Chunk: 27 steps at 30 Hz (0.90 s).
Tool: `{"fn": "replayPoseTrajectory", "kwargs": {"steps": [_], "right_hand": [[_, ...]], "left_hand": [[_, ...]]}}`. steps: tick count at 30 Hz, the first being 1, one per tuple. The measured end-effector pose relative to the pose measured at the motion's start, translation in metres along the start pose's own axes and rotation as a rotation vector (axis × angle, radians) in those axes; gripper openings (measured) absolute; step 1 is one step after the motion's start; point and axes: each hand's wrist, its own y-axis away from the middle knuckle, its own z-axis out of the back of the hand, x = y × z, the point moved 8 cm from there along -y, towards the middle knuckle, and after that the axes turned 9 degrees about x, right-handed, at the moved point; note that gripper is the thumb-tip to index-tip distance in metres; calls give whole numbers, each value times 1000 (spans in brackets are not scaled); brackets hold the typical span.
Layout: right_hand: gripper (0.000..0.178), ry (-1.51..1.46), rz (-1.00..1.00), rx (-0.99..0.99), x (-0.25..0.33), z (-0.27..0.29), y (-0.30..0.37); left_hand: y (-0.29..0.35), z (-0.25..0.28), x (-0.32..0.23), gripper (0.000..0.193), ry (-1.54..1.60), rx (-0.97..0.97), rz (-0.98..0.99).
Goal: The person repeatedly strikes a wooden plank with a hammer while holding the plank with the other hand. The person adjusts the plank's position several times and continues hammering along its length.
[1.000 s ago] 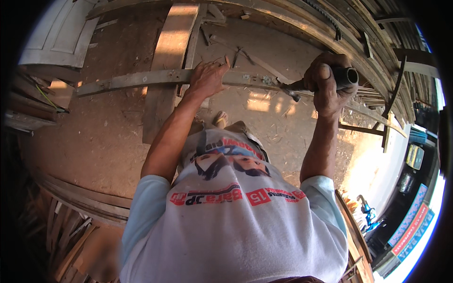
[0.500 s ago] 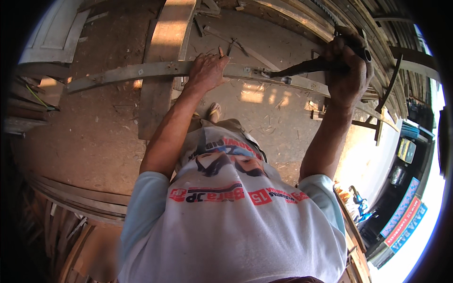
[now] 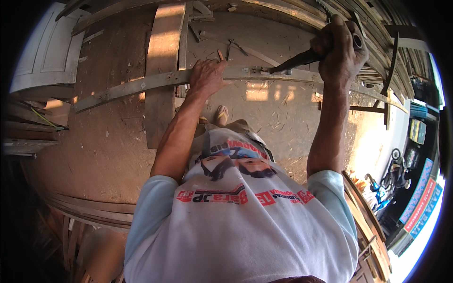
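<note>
A long, thin, greyish wooden slat (image 3: 129,89) with holes along it runs across in front of me. My left hand (image 3: 206,78) is closed over its middle, the thumb on the near side. To the right, my right hand (image 3: 339,54) is wrapped round the handle of a dark claw hammer (image 3: 302,60). The handle's round hollow end shows beside my fist. The hammer's head lies against the slat, to the right of my left hand, with its claw at a small worn or split spot; whether a nail is there I cannot tell.
A wide plank (image 3: 165,42) passes under the slat at left. Pliers (image 3: 231,48) lie beyond my left hand. Wood chips litter the floor (image 3: 283,118). Stacked timber (image 3: 377,52) stands at right, more boards (image 3: 94,207) at lower left, and a white panelled door (image 3: 52,54) at far left.
My right hand has shifted slightly left and up, and its grip on the hammer looks turned. The hammer's claw stays at the same spot on the slat. My left hand keeps its hold.
</note>
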Motion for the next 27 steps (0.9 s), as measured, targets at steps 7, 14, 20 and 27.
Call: {"fn": "replayPoseTrajectory", "kwargs": {"steps": [7,14,20,27], "right_hand": [[31,-256,-84,-7,-28,51,-5],[32,116,-85,315,18,-49,16],[23,-188,-1,84,-2,23,-5],[30,-224,-41,-20,-24,35,-9]], "left_hand": [[0,2,-6,60,11,-57,-59],[8,3,-3,52,39,-63,-29],[10,7,-6,44,6,-136,-56],[29,1,2,47,48,-77,-15]]}}
